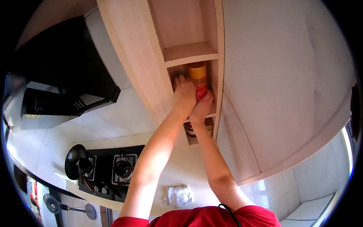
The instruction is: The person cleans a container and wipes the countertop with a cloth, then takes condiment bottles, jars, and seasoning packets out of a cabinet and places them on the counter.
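A bottle [198, 77] with a yellow cap and a red and orange label stands upright in the middle compartment of a narrow wooden shelf [191, 58]. My right hand [202, 107] is at its lower part, fingers closed against its base on the right side. Just left of the bottle, my left hand [185, 91] reaches into the same compartment. Its fingers are bent and slightly apart near the left wall, with nothing visible in them. The palm side is hidden from me.
Below, a smaller compartment holds jars [190, 130], partly covered by my right forearm. At lower left a black gas stove [106, 170] carries a wok [75, 160]. A white cloth [179, 196] lies on the counter. A dark range hood [64, 56] juts out at left.
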`<move>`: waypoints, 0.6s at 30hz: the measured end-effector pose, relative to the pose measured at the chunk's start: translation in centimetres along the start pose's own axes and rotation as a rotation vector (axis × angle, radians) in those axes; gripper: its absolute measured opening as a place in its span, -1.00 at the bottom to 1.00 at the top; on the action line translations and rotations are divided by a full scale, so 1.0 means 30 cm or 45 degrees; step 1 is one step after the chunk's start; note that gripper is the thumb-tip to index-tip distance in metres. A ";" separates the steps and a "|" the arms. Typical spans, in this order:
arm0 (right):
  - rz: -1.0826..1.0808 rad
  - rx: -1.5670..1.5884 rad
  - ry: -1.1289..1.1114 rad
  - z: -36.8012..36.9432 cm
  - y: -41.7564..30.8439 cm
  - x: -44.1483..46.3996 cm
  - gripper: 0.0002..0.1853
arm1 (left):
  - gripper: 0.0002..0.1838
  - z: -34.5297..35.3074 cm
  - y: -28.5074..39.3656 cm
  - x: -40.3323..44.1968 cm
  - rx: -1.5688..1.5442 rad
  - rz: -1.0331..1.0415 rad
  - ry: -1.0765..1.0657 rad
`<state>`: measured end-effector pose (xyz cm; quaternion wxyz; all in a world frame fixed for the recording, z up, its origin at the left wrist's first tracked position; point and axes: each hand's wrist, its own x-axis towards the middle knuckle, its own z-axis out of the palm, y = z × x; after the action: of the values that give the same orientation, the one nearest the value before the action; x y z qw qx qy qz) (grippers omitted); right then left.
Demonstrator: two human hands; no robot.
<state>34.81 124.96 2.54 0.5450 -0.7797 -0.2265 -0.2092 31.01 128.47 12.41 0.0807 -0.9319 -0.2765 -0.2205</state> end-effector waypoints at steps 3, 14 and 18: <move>-0.042 0.277 0.089 0.005 0.000 -0.044 -0.21 | -0.68 0.039 -0.008 -0.001 -0.139 -0.129 0.033; 0.008 0.081 0.036 -0.173 -0.012 -0.085 -0.19 | -0.46 0.002 0.020 0.005 -0.496 -0.209 -0.070; 0.010 0.087 0.000 -0.180 -0.014 -0.092 -0.20 | -0.43 0.020 -0.011 0.004 -0.612 -0.270 0.010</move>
<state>31.90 119.64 3.00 0.5720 -0.7615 -0.2305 -0.1994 31.14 128.96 11.94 -0.1654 -0.8892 -0.3121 -0.2908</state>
